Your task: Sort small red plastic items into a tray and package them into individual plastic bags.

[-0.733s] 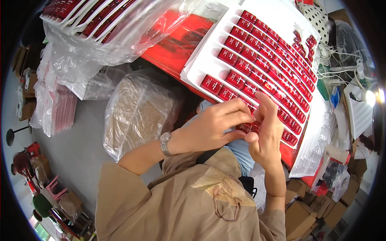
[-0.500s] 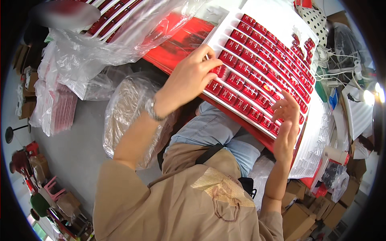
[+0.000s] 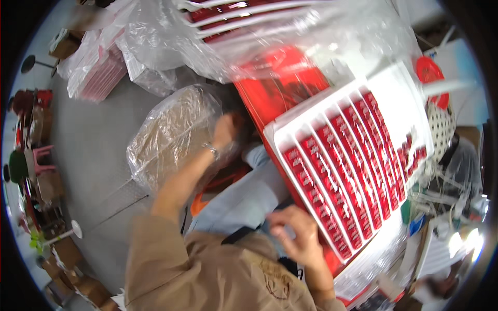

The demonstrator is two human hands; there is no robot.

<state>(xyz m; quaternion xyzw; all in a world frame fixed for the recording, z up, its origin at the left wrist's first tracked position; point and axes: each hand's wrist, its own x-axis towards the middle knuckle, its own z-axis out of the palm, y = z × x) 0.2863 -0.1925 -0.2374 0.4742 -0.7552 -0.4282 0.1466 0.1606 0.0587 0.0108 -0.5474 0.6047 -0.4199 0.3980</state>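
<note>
Left hand (image 3: 226, 130) blurred in shadow, grip unclear; right hand (image 3: 302, 236) seemingly half-open near tray (image 3: 276, 132)

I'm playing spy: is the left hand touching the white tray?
Apart. The head view shows a dark gap and red table between left hand and white tray.

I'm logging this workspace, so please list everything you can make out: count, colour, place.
Table: one, red, centre
Near tray: one, white, on the table
Small packs: many, red, in tray rows
Other rows: several, dark red, top
Plastic sheeting: count unclear, clear, upper view
Wrapped bundle: one, brown under clear plastic, left of table
Spotted item: one, pale, dark-spotted, right of tray
Stool: one, pink, far left
Watch: one, silvery, left of centre
Shirt: one, tan, bottom
Left hand: one, bare, blurred, by bundle
Right hand: one, bare, near table edge
</note>
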